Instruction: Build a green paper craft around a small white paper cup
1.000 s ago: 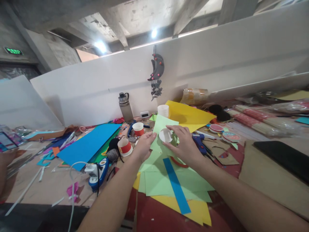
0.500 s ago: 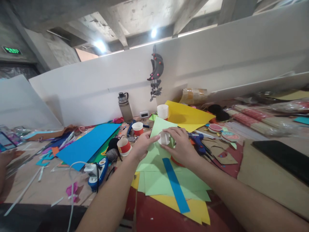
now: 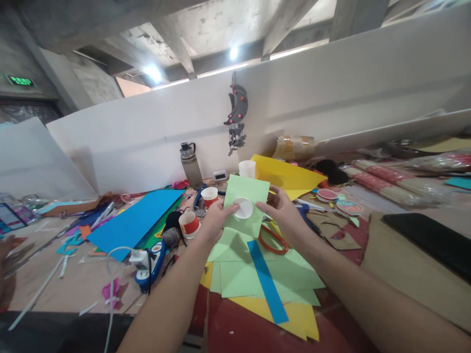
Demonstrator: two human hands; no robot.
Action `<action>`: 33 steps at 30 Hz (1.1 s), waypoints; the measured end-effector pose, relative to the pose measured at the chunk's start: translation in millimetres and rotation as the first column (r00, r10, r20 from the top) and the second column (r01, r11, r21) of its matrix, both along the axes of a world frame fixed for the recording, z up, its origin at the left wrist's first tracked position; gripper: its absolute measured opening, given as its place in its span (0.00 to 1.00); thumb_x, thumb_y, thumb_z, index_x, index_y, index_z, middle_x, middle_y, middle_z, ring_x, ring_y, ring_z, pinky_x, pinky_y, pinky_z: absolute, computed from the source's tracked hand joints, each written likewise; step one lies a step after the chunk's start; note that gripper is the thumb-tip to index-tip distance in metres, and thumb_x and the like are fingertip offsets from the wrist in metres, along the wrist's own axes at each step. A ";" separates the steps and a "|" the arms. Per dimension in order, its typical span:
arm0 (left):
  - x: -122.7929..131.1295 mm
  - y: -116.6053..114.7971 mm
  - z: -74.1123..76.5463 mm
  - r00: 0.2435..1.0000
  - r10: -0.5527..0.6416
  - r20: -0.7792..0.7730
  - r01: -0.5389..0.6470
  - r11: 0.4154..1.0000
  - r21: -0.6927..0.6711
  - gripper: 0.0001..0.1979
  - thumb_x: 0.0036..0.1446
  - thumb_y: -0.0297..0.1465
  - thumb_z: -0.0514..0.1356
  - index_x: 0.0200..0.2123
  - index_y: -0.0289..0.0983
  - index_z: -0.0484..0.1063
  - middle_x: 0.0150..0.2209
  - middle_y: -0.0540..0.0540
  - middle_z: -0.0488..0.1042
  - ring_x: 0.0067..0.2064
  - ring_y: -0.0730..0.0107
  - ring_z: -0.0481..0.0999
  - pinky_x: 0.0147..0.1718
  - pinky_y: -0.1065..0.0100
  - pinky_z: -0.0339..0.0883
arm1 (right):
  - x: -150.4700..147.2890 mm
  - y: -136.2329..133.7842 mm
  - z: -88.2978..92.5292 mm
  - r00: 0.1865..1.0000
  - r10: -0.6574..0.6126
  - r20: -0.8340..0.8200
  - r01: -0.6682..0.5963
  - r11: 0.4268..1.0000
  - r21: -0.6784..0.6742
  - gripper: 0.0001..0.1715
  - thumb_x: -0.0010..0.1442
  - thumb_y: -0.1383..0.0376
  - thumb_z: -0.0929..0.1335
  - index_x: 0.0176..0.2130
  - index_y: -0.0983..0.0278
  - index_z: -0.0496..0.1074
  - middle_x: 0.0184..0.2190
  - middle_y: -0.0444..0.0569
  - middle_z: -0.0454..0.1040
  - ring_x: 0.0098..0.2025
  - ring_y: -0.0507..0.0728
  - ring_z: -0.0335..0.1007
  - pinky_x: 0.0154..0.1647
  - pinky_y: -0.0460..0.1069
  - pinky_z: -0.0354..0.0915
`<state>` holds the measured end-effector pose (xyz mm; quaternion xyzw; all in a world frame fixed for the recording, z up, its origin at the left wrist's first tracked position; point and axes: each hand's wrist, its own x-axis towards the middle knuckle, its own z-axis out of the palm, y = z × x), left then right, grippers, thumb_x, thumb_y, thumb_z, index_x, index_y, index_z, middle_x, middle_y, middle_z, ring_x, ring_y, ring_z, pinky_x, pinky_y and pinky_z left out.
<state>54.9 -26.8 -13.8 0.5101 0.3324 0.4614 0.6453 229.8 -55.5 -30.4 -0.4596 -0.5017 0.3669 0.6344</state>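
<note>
A light green paper sheet (image 3: 247, 187) is held up before me, with a white round piece (image 3: 243, 208) against its face. My left hand (image 3: 217, 218) grips the sheet's left side, its thumb pressed on the white piece's edge. At the right edge, my right hand (image 3: 283, 208) pinches the sheet, thumb in front and fingers partly hidden behind. Below lie more green sheets (image 3: 243, 279), a blue paper strip (image 3: 268, 282) and scissors with an orange-red handle (image 3: 274, 241), their blades mostly covered. Left of my left hand stand two red-and-white paper cups (image 3: 190, 224).
Blue card (image 3: 136, 215) and a power strip (image 3: 150, 267) with a white cable lie left. A bottle (image 3: 191, 166), stacked white cups (image 3: 247, 169) and yellow card (image 3: 287, 176) stand or lie behind. Right are a glue gun (image 3: 303, 211) and brown cardboard (image 3: 401, 274). Another person's hand shows far left.
My right hand has let go of the white piece and moved right to the green sheet's edge. The sheet is now raised and facing me, and the scissors' handle has come into view.
</note>
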 end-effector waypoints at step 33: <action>38.8 -25.9 -12.4 0.889 0.045 0.456 -0.019 0.998 -0.061 0.22 0.48 0.27 0.66 0.49 0.35 0.71 0.50 0.42 0.75 0.52 0.56 0.73 0.52 0.58 0.66 | -20.9 -7.3 -3.8 0.956 -0.034 -0.291 0.023 0.999 -0.042 0.22 0.47 0.58 0.74 0.41 0.65 0.76 0.43 0.53 0.79 0.44 0.64 0.75 0.45 0.56 0.71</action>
